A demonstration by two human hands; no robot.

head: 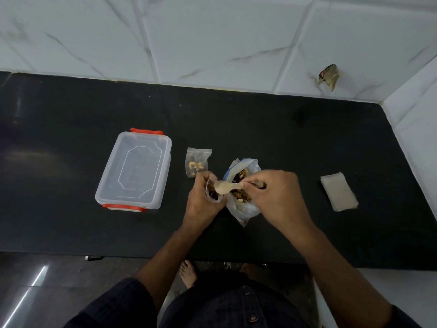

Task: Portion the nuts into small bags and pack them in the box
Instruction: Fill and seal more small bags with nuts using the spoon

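Black tabletop [272,129] against a white marbled tile wall; person standing at the near edge, both forearms reaching in. Left hand [203,200] curled round a small clear bag [212,192], holding it upright with its mouth open; nuts visible inside. Right hand [276,195] pinching the handle of a pale spoon [228,187]; spoon bowl sits at the mouth of the small bag, bowl turned left. Just behind and beneath the spoon, a large clear bag of mixed nuts [241,200] with a blue zip edge, lying open on the tabletop between the two hands. A filled small bag [197,162] lies flat just beyond the left hand, apart from the box. Clear plastic box [134,170] with orange-red clips at both ends sits to the left, lid on; whether anything is inside, cannot tell. Stack of empty small bags [339,194] to the right, well apart from the hands. A scrap of crumpled foil-like wrapper [329,76] sits against the wall tile, far right.
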